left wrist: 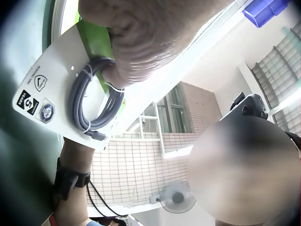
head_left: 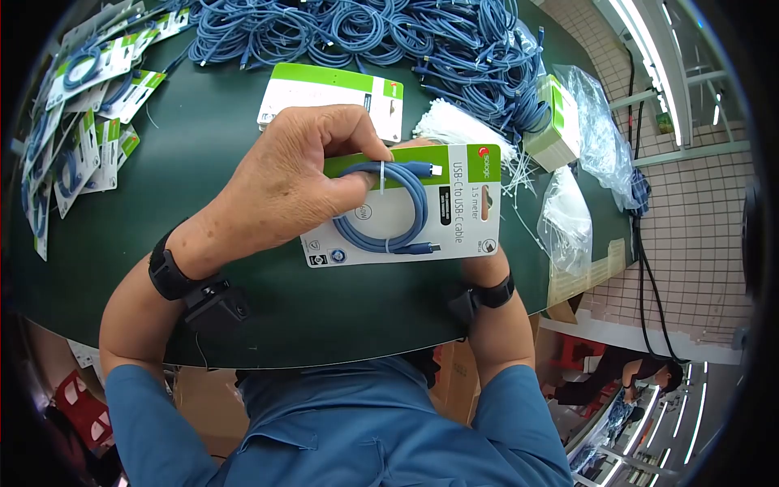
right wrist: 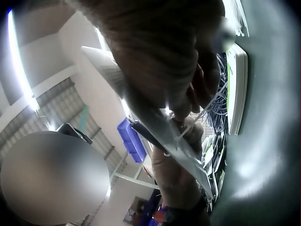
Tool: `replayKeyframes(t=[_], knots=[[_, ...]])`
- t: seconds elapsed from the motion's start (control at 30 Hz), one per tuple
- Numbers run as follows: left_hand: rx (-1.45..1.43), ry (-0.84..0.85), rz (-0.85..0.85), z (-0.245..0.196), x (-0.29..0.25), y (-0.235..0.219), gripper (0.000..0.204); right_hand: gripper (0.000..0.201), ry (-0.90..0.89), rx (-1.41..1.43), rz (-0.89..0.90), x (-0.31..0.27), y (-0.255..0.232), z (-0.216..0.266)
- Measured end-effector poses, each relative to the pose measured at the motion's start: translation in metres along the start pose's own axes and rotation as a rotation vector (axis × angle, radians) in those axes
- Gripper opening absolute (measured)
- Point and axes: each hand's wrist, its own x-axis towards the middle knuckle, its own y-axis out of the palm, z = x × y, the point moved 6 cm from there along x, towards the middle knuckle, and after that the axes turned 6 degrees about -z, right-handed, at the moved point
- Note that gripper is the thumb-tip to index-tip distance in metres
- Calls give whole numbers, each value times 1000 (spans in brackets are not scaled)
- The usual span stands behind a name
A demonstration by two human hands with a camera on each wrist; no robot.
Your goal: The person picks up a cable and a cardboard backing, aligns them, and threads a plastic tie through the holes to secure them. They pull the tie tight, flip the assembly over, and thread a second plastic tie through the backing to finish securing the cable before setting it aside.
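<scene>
A white-and-green cable card (head_left: 469,231) is held up over the green table, with a blue coiled cable (head_left: 420,207) on its face, bound by white ties. My left hand (head_left: 276,178) pinches the coil at a white tie (head_left: 382,178) between thumb and index finger; the left wrist view shows the thumb against the coil (left wrist: 79,101). The card mostly hides my right hand (right wrist: 160,61) in the head view. From behind, the right wrist view shows its curled fingers against the card (right wrist: 162,127), close to a thin white strip (right wrist: 204,112); their exact grip is partly dark.
A stack of cards (head_left: 324,85) lies beyond my hands. Blue cables (head_left: 349,32) are heaped at the back. Carded cables (head_left: 81,154) overlap at the left. White ties (head_left: 462,126), another card stack (head_left: 564,122) and plastic bags (head_left: 596,122) are at the right.
</scene>
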Motion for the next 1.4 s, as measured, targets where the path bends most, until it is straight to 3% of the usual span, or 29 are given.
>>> replayKeyframes(t=[0.07, 0.2, 0.5, 0.63, 0.73, 0.77, 0.87, 1.0, 1.07, 1.13, 1.3, 1.4], knots=[[-17, 18, -4, 0, 0, 0, 20, 56, -47, -49, -106, -16, -6, -8], [-1, 15, -3, 1, 1, 1, 19, 64, 92, 140, -2, -25, -10, -17], [2, -4, 12, 6, -1, 5, 20, 59, 127, 394, -66, -4, 0, -6], [32, 17, 20, 6, -2, 6, 20, 56, 71, 121, 58, 8, -14, -14], [32, 15, 36, 5, -3, 6, 19, 58, -165, -83, 268, 13, -4, 7], [52, -4, 43, 3, -3, 6, 19, 58, -167, -81, 265, 9, -2, 8], [92, -39, 56, 1, -2, 5, 20, 61, 295, 546, -39, -10, -6, -11], [168, 18, 37, 0, -2, 3, 20, 64, 320, 627, -7, -11, -7, -14], [139, 97, -3, 1, -2, 5, 18, 75, 299, 467, 0, -13, -7, -14], [125, 137, -27, -1, -3, 5, 17, 110, 250, 149, 14, -14, -8, -13], [101, 48, 24, 2, -4, 6, 18, 102, 243, 202, -2, -11, -4, -10], [97, -25, 74, 6, -4, 7, 20, 87, 141, 13, 56, -2, -4, -5]])
